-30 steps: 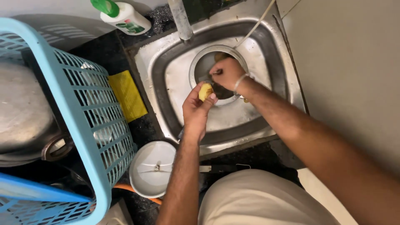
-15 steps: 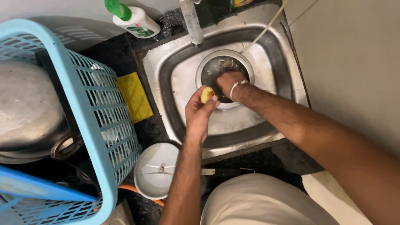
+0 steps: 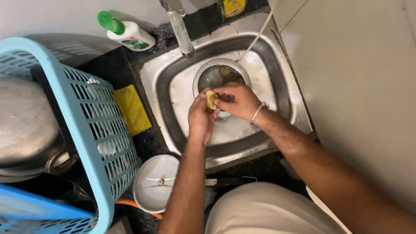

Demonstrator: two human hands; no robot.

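My left hand (image 3: 200, 119) pinches a small yellow scrub sponge (image 3: 211, 99) over the steel sink (image 3: 284, 69). My right hand (image 3: 238, 102), with a metal bangle on the wrist, meets it from the right. Its fingers are curled on a small dark item (image 3: 232, 98) that is mostly hidden by the hand. Both hands hover just in front of a round steel vessel (image 3: 214, 74) that sits in the basin under the tap (image 3: 180, 30). Foam lies on the sink floor beneath the hands.
A light blue plastic basket (image 3: 89, 134) holding a large steel pot (image 3: 26, 125) fills the left. A yellow cloth (image 3: 132, 108) lies on the dark counter. A white round dish (image 3: 151, 182) sits near my body, and a green-capped soap bottle (image 3: 130, 34) lies behind the sink.
My right hand has lifted off the steel vessel and come toward me, meeting the left hand and sponge. The view has shifted so the sink sits lower in frame.
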